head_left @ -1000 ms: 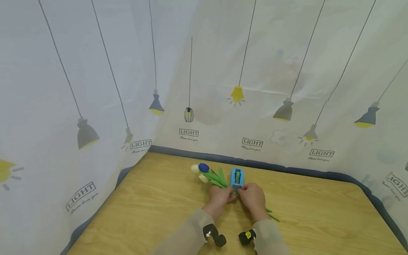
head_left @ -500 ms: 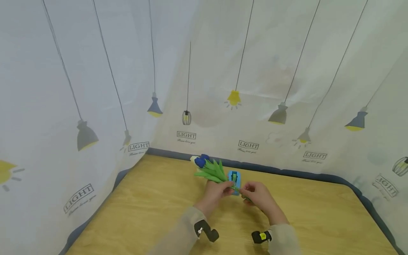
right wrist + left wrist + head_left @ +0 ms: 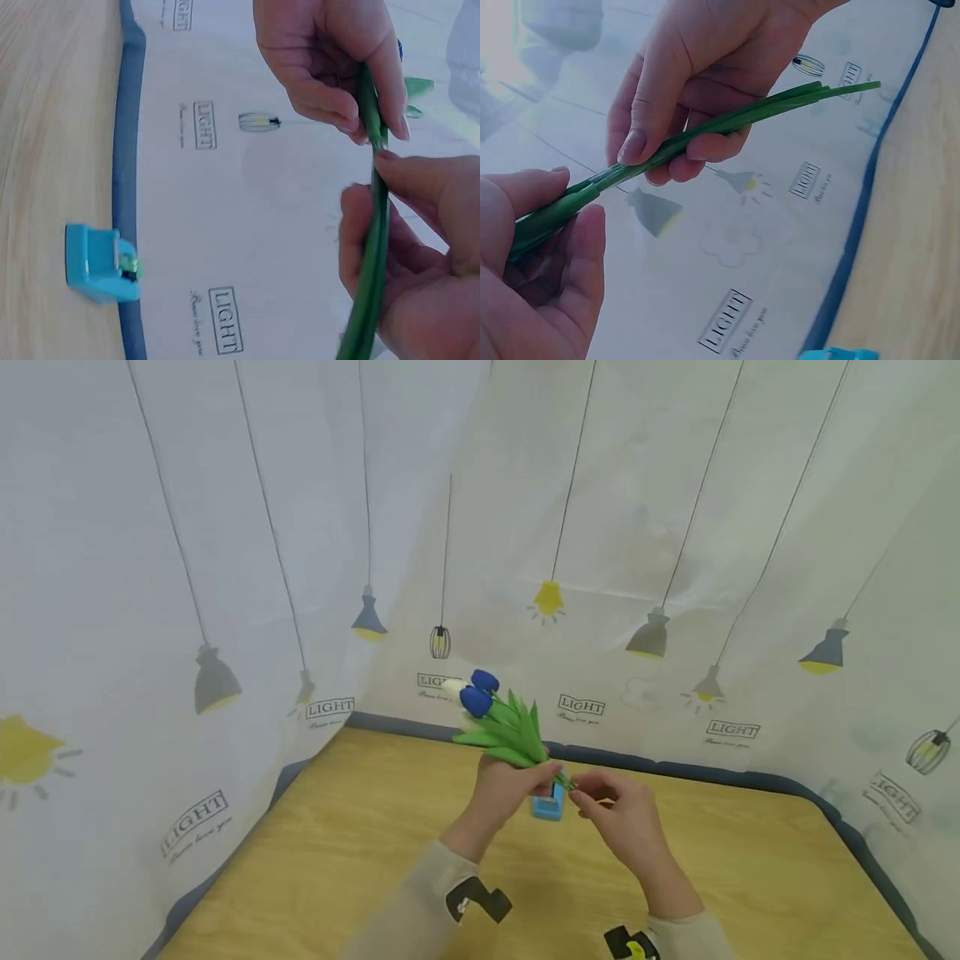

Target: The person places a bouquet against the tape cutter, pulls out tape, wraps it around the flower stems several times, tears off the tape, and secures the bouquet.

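Observation:
A bunch of blue and white tulips (image 3: 477, 700) with green leaves is held up over the table, blooms toward the upper left. My left hand (image 3: 508, 789) grips the stems just below the leaves. Lower down, my right hand (image 3: 630, 827) pinches the same green stems (image 3: 727, 124) between thumb and fingers. A shiny, clear-looking strip (image 3: 611, 177) shows on the stems between the two hands. Behind the hands, a light blue tape dispenser (image 3: 548, 807) stands on the table, partly covered by the left hand and stems in the head view.
The wooden table (image 3: 360, 827) ends at a dark blue padded edge (image 3: 667, 767). A pale curtain (image 3: 510, 543) printed with hanging lamps rises behind it and along the left side. Dark camera mounts (image 3: 480, 900) sit at both wrists.
Both hands have lifted the tulips up from the tape dispenser, which stays on the table. The blooms have turned, showing two blue heads, and the right hand has moved rightward along the stems.

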The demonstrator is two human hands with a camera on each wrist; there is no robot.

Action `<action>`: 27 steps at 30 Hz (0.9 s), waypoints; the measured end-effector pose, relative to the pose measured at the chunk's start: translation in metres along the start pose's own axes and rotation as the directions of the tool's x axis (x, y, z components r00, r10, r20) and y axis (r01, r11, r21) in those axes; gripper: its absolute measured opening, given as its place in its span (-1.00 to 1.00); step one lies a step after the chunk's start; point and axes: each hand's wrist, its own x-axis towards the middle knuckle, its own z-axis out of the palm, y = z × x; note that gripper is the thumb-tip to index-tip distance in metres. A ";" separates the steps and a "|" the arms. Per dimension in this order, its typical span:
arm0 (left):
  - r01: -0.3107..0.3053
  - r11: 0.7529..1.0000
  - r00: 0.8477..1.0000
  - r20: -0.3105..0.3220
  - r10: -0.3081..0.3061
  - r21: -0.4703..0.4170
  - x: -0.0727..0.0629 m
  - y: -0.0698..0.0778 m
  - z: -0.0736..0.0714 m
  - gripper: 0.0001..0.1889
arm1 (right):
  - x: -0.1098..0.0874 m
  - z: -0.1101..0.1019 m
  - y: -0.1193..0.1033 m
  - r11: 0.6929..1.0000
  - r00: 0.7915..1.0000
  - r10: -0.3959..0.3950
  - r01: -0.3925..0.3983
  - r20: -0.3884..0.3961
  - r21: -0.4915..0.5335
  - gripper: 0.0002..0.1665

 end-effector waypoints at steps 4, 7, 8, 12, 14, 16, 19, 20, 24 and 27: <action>-0.043 0.999 0.999 -0.008 0.043 0.033 -0.004 0.010 -0.005 -0.71 | -0.004 0.006 -0.007 0.997 0.996 -0.054 0.058 -0.068 0.053 -0.81; -0.040 0.999 0.999 0.007 0.040 -0.010 -0.006 0.012 -0.006 -0.66 | -0.008 0.009 -0.009 0.994 0.995 -0.065 0.070 -0.070 0.079 -0.76; -0.036 0.999 0.999 0.015 0.036 -0.025 -0.006 0.013 -0.007 -0.64 | -0.008 0.010 -0.010 0.994 0.996 -0.063 0.068 -0.064 0.086 -0.75; -0.050 0.999 0.998 0.041 0.051 -0.013 -0.007 0.016 -0.008 -0.58 | -0.008 0.009 -0.016 0.994 0.999 -0.033 0.034 -0.012 0.108 -0.80; -0.086 0.996 0.995 0.051 0.084 0.025 -0.007 0.018 -0.009 -0.50 | -0.008 0.008 -0.019 0.991 1.000 -0.012 0.009 0.026 0.134 -0.83; -0.118 0.991 0.991 0.065 0.114 0.063 -0.007 0.021 -0.011 -0.41 | -0.007 0.006 -0.022 0.984 0.997 0.010 -0.024 0.078 0.178 -0.84; -0.145 0.987 0.985 0.100 0.138 0.068 -0.007 0.025 -0.012 -0.28 | -0.006 0.004 -0.023 0.965 0.985 0.009 -0.055 0.174 0.258 -0.83; -0.135 0.990 0.985 0.115 0.128 0.052 -0.007 0.026 -0.013 -0.28 | -0.006 0.003 -0.024 0.956 0.977 0.005 -0.066 0.211 0.286 -0.83; -0.077 0.996 0.980 0.180 0.086 -0.054 -0.007 0.029 -0.016 -0.47 | -0.005 0.000 -0.023 0.924 0.938 -0.041 -0.096 0.344 0.371 -0.84; -0.049 0.992 0.974 0.216 0.075 -0.120 -0.007 0.031 -0.018 -0.60 | -0.004 -0.001 -0.023 0.900 0.913 -0.054 -0.131 0.405 0.416 -0.84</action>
